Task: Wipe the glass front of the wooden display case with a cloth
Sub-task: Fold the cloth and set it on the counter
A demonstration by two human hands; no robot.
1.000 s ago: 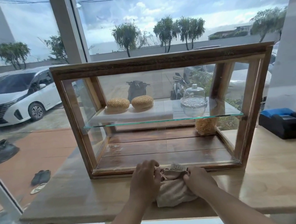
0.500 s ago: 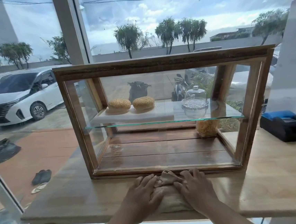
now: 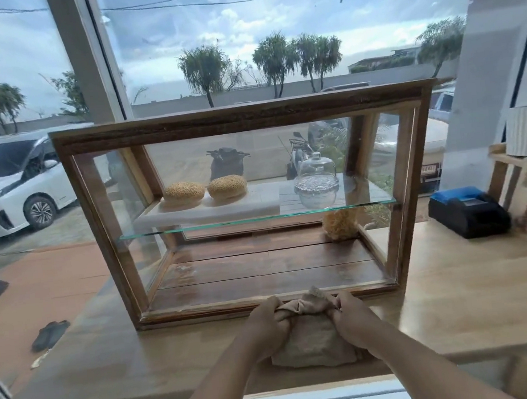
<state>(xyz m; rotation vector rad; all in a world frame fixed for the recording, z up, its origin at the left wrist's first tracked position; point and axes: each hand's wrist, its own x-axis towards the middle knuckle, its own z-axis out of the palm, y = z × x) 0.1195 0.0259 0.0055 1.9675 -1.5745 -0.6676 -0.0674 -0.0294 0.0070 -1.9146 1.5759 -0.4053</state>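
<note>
- Left hand [image 3: 268, 326] — grip closed, fingers curled around the left part of the bunched top edge of the cloth [image 3: 311, 339].
- Right hand [image 3: 352, 317] — grip closed likewise, clamped on the right part of the same bunched edge; both hands sit close together at the near middle of the counter [image 3: 459, 302].
- Cloth — beige, coarse-looking weave, gathered into folds at the top and lying flatter below; it rests on the counter, its top touching or just meeting the lower front rail of the display case [image 3: 241, 121].
- Display case — rectangular frame of dark, worn wood with glass panes at front and sides; it stands upright on the counter directly behind the hands.
- Glass front [image 3: 262, 263] — clear, with faint reflections; neither the cloth nor either hand is on the pane.
- Glass shelf [image 3: 194, 229] — thin, green-edged, spanning the case at mid-height.
- On the shelf: a white slab [image 3: 256, 201] carrying two round seeded buns [image 3: 184, 190], side by side at the left; a clear domed glass dish [image 3: 317, 183] at the right.
- Lower floor of the case: dark planks, with a pale, lumpy item in the back right corner — too indistinct to name.
- Counter — light wood, smooth grain.
- Black and blue receipt printer [image 3: 467, 211] — on the counter, right of the case, apart from it.
</note>
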